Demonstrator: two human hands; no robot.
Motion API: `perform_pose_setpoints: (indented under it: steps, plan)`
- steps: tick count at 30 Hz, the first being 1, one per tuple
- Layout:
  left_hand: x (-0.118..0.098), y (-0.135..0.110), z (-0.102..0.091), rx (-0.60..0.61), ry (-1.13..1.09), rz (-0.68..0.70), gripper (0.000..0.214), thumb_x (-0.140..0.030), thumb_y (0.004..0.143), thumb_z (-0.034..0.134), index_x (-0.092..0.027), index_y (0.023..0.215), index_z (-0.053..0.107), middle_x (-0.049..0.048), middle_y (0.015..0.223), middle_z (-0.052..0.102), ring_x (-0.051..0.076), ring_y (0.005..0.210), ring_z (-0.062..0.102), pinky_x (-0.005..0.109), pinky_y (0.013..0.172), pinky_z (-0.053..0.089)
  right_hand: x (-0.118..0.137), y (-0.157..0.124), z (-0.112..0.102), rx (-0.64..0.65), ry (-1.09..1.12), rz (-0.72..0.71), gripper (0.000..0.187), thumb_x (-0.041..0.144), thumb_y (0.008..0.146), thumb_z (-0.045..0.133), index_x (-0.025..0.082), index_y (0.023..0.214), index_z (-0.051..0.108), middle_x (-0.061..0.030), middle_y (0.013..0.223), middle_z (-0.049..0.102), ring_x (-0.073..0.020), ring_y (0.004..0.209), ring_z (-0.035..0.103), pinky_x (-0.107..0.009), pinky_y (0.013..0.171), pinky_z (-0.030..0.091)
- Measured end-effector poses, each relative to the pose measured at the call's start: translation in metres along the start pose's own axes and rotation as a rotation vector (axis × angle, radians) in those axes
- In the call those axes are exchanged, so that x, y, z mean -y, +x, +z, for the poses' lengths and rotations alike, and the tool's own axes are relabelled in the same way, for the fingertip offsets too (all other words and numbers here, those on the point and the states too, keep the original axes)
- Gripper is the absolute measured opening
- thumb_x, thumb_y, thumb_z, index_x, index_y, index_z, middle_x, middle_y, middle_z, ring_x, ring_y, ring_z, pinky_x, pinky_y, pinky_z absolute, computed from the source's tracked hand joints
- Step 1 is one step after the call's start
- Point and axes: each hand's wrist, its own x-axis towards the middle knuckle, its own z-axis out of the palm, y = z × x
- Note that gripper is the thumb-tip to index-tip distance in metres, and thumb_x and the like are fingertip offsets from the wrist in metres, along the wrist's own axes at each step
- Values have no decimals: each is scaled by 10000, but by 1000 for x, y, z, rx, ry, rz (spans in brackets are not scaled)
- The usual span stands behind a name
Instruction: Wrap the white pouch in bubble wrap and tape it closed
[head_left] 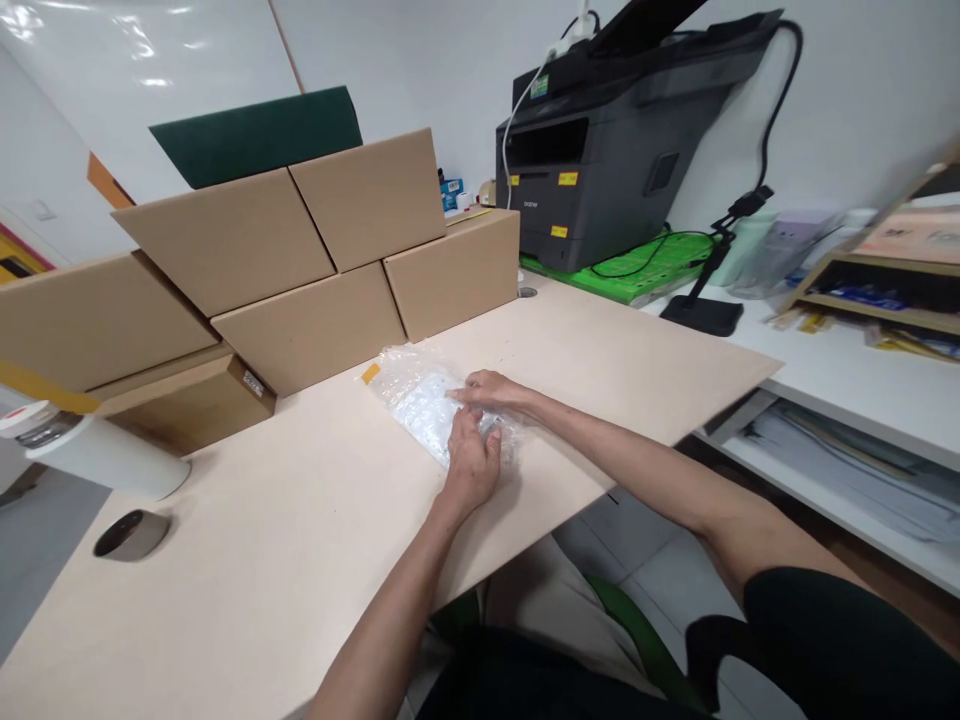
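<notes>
A flat, pale package in clear, crinkled plastic wrap (424,412) lies on the table, with a piece of orange tape (370,373) at its far left corner. My left hand (474,458) is over the near right part of the package, its fingers bent and its thumb a little apart, with a fold of the plastic between them. Just beyond it, my right hand (491,388) reaches in from the right. Its fingers are curled on the wrap and the forefinger points left across the package. The hands partly cover the package's right side.
Stacked cardboard boxes (307,325) line the table's back edge, a dark green box (262,138) on top. At left stand a white bottle (112,455) and a brown cup (133,535). A printer (592,170) and a black stand (701,312) are beyond the table's right side.
</notes>
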Motion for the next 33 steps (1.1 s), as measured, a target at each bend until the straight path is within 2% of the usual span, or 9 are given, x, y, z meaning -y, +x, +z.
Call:
perform_pose_setpoints:
  steps: [4,9,11,13,17,23,28,31,33]
  plan:
    - [3,-8,-11,-71,-70,75,398,-358,929,437,-144,1265,450,188,1264,551,282,1236,518,490,1063,384,6,-8,1,175,439,176,441,459,555,867,162,627,550,6,572,566,-133,598,529,-243,565,404]
    - [6,-12,-67,-253,210,9,601,-466,844,608,-197,1363,468,177,1560,323,396,1484,137,659,1145,5,13,-48,3,455,833,72,452,368,528,902,113,796,643,-24,709,663,-126,621,603,-239,598,481]
    - [7,-16,-101,-163,157,-56,659,-525,804,650,-225,1370,493,147,1563,340,404,1484,131,645,1155,8,17,-68,1,552,893,-34,465,342,586,884,109,926,670,-50,829,701,-150,705,654,-259,660,521]
    - [8,-24,-132,47,-104,-47,676,-512,801,669,-257,1398,480,109,1511,435,363,1418,330,539,1165,215,22,-84,-4,558,941,-136,449,300,620,870,112,979,678,-51,877,707,-149,744,668,-249,674,528]
    - [12,-44,-156,298,-815,-180,690,-478,758,719,-218,1368,529,114,1345,594,347,1213,560,385,959,480,34,-93,-7,464,1020,-206,408,288,631,862,117,959,689,-27,853,697,-117,704,651,-206,622,495]
    - [24,-36,-131,-210,-1307,-368,513,-289,621,819,-207,1093,634,44,1072,701,209,994,658,303,895,514,43,-60,33,129,1148,-31,440,387,568,881,146,859,656,8,719,650,-102,599,580,-227,575,457]
    - [42,-10,-111,-409,-991,-536,537,-266,671,762,-207,1149,524,33,916,675,150,759,653,293,736,535,30,-27,71,-175,859,156,389,520,697,730,177,744,553,14,647,563,-136,574,530,-283,564,448]
    - [57,-3,-104,-434,-798,-612,580,-227,717,676,-187,1251,454,27,836,634,146,642,618,306,636,532,22,-20,74,-348,353,23,418,463,783,651,140,1044,608,-116,981,648,-260,904,613,-405,793,502]
    - [64,-2,-99,-437,-720,-607,601,-224,746,639,-190,1308,427,41,890,625,154,657,621,330,647,543,20,-18,70,-453,18,-118,582,412,813,634,116,1302,521,-204,1311,537,-334,1209,501,-488,998,416]
